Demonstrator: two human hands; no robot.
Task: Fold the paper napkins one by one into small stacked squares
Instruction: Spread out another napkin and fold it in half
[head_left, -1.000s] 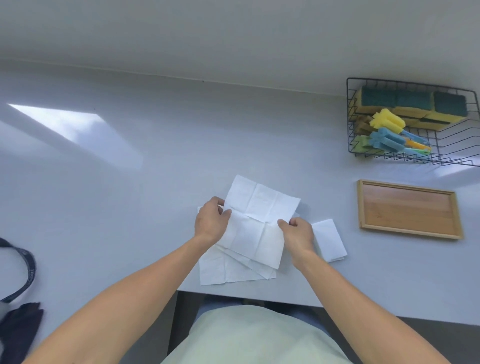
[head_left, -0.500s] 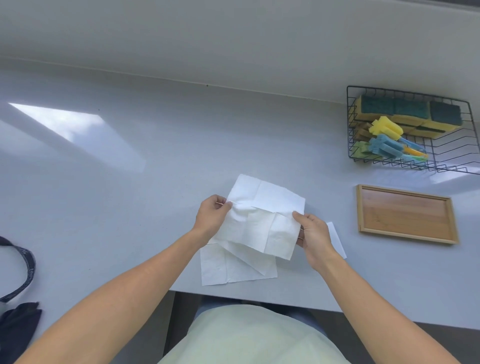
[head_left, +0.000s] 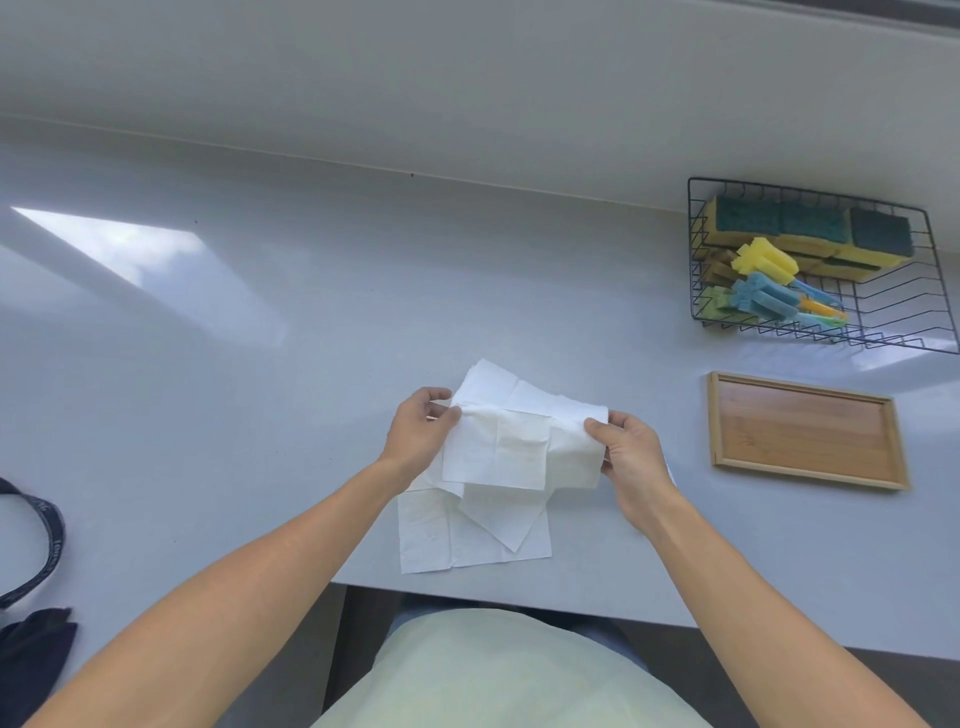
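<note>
A person sits at a pale grey table (head_left: 260, 395), both bare forearms reaching in from the bottom of the frame toward the lower middle. The left hand (head_left: 418, 431) pinches the left edge of a white paper napkin (head_left: 519, 441) between thumb and curled fingers. The right hand (head_left: 628, 452) pinches the napkin's right edge the same way, thumb on top. The napkin is held between the two hands just above the table, partly doubled over, with its far flap rising behind the near one and its fold creases showing.

Under it, a pile of open napkins (head_left: 447, 540) lies flat near the table's front edge, the sheets skewed so that their corners stick out at different angles. Whether the held napkin touches the pile cannot be told. A thin white sliver shows just right of the right wrist; what it is cannot be made out.

At the right of the frame, a shallow wooden tray (head_left: 805, 431) lies on the table, well apart from the hands. Above it, in the upper right, a black wire basket (head_left: 930, 291) holds yellow sponges with green tops (head_left: 810, 228) along its back and some yellow and blue sponge brushes (head_left: 763, 280) in front of them. At the far left edge, a dark strap (head_left: 49, 545) curves over the table, with dark cloth (head_left: 31, 665) below it. A bright patch of light falls on the table at the upper left. Pale green clothing (head_left: 493, 675) fills the bottom centre.
</note>
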